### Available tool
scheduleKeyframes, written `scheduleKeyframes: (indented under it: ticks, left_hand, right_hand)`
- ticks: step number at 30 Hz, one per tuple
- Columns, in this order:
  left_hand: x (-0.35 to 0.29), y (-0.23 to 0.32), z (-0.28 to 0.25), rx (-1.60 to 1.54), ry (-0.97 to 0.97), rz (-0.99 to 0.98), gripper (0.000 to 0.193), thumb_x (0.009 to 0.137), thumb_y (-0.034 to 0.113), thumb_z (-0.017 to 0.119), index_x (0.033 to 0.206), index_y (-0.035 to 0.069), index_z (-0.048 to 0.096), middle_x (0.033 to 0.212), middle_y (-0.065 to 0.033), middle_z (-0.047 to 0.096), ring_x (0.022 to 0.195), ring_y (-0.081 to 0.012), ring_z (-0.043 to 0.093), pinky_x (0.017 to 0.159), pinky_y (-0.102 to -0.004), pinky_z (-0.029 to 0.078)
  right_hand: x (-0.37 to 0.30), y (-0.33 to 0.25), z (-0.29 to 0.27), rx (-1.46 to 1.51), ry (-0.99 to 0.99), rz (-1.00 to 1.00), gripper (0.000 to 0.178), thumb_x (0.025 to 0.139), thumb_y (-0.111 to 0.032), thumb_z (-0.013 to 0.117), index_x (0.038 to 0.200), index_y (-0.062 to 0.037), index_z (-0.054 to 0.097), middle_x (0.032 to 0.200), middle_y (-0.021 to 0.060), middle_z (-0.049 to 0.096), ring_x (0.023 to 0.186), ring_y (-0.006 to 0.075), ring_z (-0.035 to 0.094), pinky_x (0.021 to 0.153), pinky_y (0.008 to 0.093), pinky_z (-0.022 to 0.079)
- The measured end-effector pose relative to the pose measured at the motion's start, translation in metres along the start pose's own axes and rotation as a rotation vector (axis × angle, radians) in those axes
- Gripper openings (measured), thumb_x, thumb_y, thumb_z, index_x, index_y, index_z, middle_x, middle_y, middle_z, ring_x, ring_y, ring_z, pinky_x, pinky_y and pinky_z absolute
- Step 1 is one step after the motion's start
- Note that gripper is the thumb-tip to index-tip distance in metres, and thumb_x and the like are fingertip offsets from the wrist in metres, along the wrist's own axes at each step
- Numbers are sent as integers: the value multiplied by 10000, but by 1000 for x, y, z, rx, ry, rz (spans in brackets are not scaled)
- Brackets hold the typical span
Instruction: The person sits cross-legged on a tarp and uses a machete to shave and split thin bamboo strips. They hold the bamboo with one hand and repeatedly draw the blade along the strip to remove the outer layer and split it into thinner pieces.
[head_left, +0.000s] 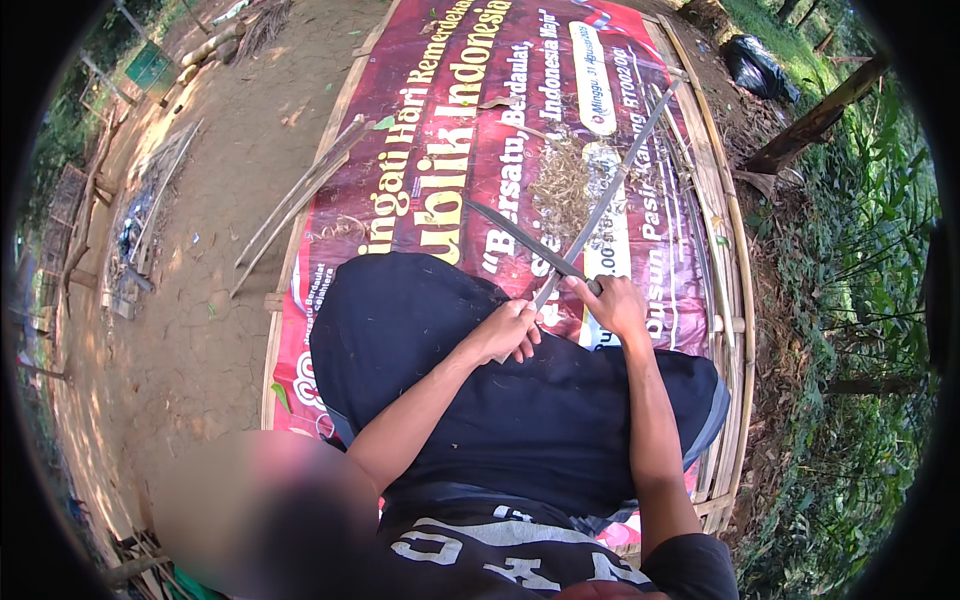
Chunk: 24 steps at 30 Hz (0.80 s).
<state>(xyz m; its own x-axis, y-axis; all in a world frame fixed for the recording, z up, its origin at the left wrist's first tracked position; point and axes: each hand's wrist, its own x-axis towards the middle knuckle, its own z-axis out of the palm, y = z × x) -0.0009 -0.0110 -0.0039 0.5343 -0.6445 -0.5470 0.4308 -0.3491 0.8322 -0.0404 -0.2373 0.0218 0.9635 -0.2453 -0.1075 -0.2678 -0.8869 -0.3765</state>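
Note:
My right hand (614, 305) is closed around the handle of a long knife (512, 230). Its dark blade points away to the upper left and crosses a long, narrow strip (615, 186), which looks like split bamboo. The near end of this strip is pinched in my left hand (510, 330), just above my dark-clothed lap. From there the strip slants away to the far right over the platform. Whether the blade's edge touches the strip close to my right hand, I cannot tell. Pale curled shavings (562, 188) lie heaped beyond the crossing.
I sit on a bamboo platform (737, 285) covered by a red printed banner (470, 150). Several thin sticks (300, 200) lean over its left edge. Bare ground (225, 180) is on the left. On the right are a slanting log (815, 125), a black plastic bag (757, 68) and green plants.

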Motion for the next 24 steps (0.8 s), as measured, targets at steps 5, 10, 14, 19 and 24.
scheduleKeyframes:
  ticks: [5,10,14,19,24]
  left_hand:
    - [-11,15,0,-185,-143,90,330,1098,330,325,1056,38,473,795,-51,577,492,-116,569,377,-258,482]
    - [-14,18,0,-618,-185,79,358,1091,319,314,1051,32,524,639,24,418,363,-33,330,303,-192,280]
    - [-14,9,-6,-647,-211,55,366,1080,302,301,990,36,535,615,38,381,358,-30,298,300,-188,272]
    - [-16,4,-8,-565,-155,50,387,1090,339,291,947,54,508,616,50,349,361,-18,268,298,-192,250]
    - [-2,-10,-5,-83,91,189,464,1090,390,293,917,27,526,664,-27,477,483,-123,452,452,-294,382]
  right_hand:
    - [1,6,10,253,-27,-17,721,935,-621,553,625,25,622,539,207,547,525,374,551,561,467,435]
    - [-8,-2,25,463,-157,-166,649,938,-558,575,663,25,655,515,192,545,519,332,588,577,438,458]
    - [-11,-9,25,250,-110,-227,620,909,-573,596,659,-12,681,502,165,568,549,352,630,603,440,490]
    - [-5,-7,20,284,-129,-144,656,869,-649,595,674,-33,708,531,169,592,610,384,641,640,472,503]
    - [5,15,35,144,-91,-145,669,849,-681,588,726,-39,729,597,195,618,669,405,638,673,499,504]
